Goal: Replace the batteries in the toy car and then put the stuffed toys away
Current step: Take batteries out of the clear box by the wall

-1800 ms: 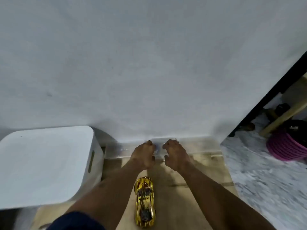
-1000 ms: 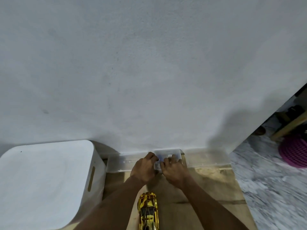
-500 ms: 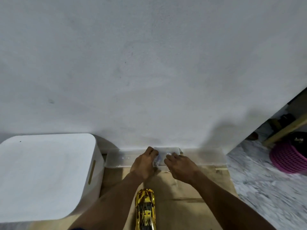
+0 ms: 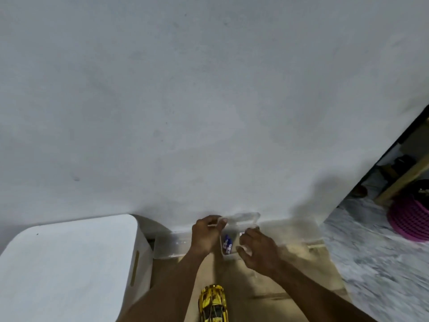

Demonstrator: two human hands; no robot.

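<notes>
A small clear plastic box [image 4: 228, 254] stands against the white wall, with blue and white batteries [image 4: 227, 244] lying inside. Its clear lid [image 4: 243, 218] is lifted and tilted up at the back. My left hand [image 4: 205, 233] pinches the lid's left edge. My right hand [image 4: 258, 252] holds the box at its right side, fingers curled round the rim. A shiny gold toy car [image 4: 214, 304] lies on the brown surface between my forearms, nose toward the wall. No stuffed toys are in view.
A white lidded bin [image 4: 67, 268] with a slot handle stands at the left. A longer clear tray [image 4: 170, 246] runs along the wall behind my hands. Grey marbled floor [image 4: 376, 263], a pink basket [image 4: 411, 219] and a wooden frame lie to the right.
Both hands were pressed together on the closed clear box. The lid is now raised by my left hand, my right hand has shifted right, and the batteries show.
</notes>
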